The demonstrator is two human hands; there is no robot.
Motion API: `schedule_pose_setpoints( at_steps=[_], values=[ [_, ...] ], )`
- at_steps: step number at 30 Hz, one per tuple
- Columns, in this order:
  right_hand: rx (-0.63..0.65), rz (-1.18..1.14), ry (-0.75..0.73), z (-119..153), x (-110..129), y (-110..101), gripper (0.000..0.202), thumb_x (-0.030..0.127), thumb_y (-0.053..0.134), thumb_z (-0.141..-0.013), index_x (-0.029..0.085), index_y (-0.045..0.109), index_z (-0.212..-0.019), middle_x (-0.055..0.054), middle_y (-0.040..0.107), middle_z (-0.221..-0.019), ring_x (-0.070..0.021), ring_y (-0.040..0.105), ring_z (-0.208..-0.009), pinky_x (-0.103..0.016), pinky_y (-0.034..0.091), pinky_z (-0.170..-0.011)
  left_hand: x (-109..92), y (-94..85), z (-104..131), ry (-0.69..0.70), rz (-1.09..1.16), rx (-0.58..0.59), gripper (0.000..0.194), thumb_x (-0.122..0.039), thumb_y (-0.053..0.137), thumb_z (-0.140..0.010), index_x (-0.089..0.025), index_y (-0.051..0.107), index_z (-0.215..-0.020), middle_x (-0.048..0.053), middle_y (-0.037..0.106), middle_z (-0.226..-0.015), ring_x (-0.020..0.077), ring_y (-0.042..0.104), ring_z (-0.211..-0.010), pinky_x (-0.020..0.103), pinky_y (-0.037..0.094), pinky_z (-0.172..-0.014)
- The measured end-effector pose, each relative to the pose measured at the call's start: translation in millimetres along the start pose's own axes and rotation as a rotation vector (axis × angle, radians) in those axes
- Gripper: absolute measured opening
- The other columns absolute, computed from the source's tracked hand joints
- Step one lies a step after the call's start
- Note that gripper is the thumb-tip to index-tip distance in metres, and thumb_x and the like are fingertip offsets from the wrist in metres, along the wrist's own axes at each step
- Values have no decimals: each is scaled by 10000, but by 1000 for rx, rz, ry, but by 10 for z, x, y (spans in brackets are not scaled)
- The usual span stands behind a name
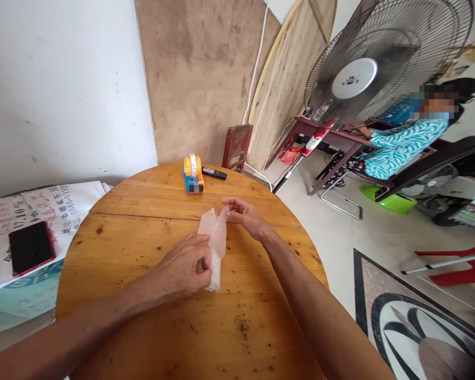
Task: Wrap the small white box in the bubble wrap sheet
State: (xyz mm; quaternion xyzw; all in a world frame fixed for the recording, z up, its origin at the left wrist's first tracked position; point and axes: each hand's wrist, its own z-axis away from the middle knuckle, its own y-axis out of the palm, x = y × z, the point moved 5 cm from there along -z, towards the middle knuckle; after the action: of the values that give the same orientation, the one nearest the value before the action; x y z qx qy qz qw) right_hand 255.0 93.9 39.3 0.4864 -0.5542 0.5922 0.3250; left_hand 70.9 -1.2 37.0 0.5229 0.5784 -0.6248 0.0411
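A piece of translucent bubble wrap [217, 237], folded and narrow, lies on the round wooden table [245, 322]. Against its left side and lower part, my left hand [190, 261] rests with the fingers curled onto it. At the upper right corner, my right hand [243, 215] pinches the wrap's edge between thumb and fingers and lifts it slightly. Whether anything is inside the wrap cannot be made out. Beyond both hands, an orange and blue tape dispenser [193, 174] with a roll of tape stands near the table's far edge.
A black remote [214, 173] lies beside the dispenser. To the left, a phone [31, 248] rests on a white printed sack [73, 203]. Behind the table stands a wooden chair [237, 145]. A large fan [354, 78] and a seated person [407, 145] are at the right.
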Motion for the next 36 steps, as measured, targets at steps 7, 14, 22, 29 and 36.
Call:
schedule_pose_setpoints(
  at_steps=[7,14,22,29,36],
  values=[
    [239,121,-75,24,230,95,145,313,618,-792,173,649,-815,-19,669,-842,-152,595,-798,-291,454,-783,-18,3,-72,-52,45,91,120,-82,545,-669,-198,526,-643,17,608,-789,235,620,-957,302,458,-744],
    [128,575,-111,-177,112,255,174,84,555,-738,177,689,-800,-24,701,-809,-166,608,-777,-281,430,-743,-29,34,37,42,-87,-23,118,-87,543,-690,-198,527,-724,130,579,-1280,319,415,-1342,426,425,-971],
    [-90,558,-16,-91,-23,27,168,253,595,-777,174,653,-913,-71,694,-950,-199,600,-880,-329,449,-806,-41,39,3,154,-28,7,161,-66,508,-695,-215,447,-701,50,666,-908,262,551,-1174,385,437,-984],
    [-16,477,139,-174,-44,-3,335,416,509,-863,165,589,-657,-30,644,-618,-126,560,-549,-226,375,-502,-27,60,10,132,12,0,166,-52,500,-693,-211,454,-707,54,643,-929,263,536,-1179,349,466,-888],
    [-52,557,169,-216,35,-1,245,332,624,-738,171,547,-569,32,517,-518,-102,432,-526,-242,271,-503,-6,64,2,130,8,8,158,-61,511,-708,-211,464,-725,45,648,-947,253,535,-1170,354,446,-927]
  ],
)
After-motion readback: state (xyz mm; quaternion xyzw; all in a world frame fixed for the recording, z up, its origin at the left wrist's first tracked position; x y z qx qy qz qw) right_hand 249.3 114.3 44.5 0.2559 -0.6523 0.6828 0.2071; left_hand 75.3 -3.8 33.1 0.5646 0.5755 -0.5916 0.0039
